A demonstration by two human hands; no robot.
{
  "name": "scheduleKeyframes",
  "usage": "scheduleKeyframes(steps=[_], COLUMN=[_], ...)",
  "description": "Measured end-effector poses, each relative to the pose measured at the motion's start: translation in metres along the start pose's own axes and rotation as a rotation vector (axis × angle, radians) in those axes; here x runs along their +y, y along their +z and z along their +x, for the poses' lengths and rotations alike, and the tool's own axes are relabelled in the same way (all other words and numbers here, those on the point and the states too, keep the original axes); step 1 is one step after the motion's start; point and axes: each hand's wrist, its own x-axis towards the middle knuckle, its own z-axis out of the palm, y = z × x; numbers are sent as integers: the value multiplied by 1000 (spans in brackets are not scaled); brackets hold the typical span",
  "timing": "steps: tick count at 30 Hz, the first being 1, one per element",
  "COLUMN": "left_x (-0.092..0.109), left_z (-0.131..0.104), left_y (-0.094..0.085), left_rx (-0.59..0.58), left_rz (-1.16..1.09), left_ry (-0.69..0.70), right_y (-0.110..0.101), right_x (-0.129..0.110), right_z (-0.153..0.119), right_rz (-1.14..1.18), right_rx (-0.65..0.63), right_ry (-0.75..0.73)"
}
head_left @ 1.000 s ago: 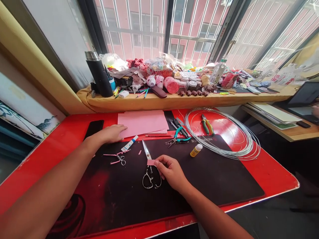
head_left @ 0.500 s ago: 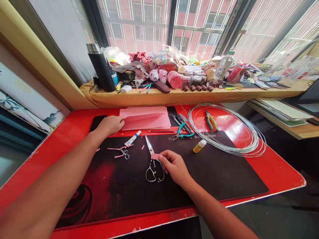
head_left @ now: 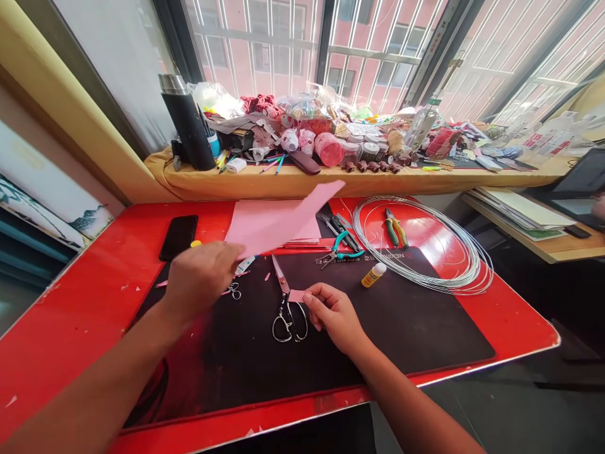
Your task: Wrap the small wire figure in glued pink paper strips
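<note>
Where I stand beside the red table (head_left: 515, 321), the coil of wire (head_left: 479, 271) looks like the broadest snag to me: it lies partly over the black desk mat (head_left: 378, 340), so a sleeve or the mat's edge being tugged could drag its loops into the tools. The stack of pink paper (head_left: 248, 217) sits at the far side, and its loose sheets could slide or crease if an arm brushes them. Above it, the pink sheet (head_left: 283, 227) is up in the air, its near end grasped by the left hand (head_left: 203, 274); held by only that end, it could flop, bend or tear, and it may hide what lies beneath. Beneath the right hand (head_left: 333, 315) are the scissors (head_left: 280, 274), flat on the mat with the blades pointing away; a careless reach across them might nick a finger or knock them round. Upright but tilted-looking, the yellow bottle with a white cap (head_left: 374, 275) could be toppled by that forearm swinging outward. Between thumb and fingers, the right hand pinches the small pink piece (head_left: 296, 296) over the scissors, and a loose pinch could drop or crumple it
</note>
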Motion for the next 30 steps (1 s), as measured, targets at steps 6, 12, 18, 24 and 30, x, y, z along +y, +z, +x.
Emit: scheduleKeyframes(steps=[6,12,18,24,30], left_x=[54,93,108,118,114], left_z=[-66,-90,-71,-63,-68], left_y=[8,17,25,30,31], left_rx=[115,51,-215,-275,-169], left_rz=[-73,-165,-369,-381,-348], left_ry=[582,694,674,649,658], right_y=[-16,-36,-28,-26,-48], right_x=[5,-8,-16,0,-7], right_z=[-51,-85,-92,-78,-62], right_rz=[86,51,21,-30,-210], right_rx=[-225,-287,-405,-258,-50], right_ry=[184,283,301,259,212])
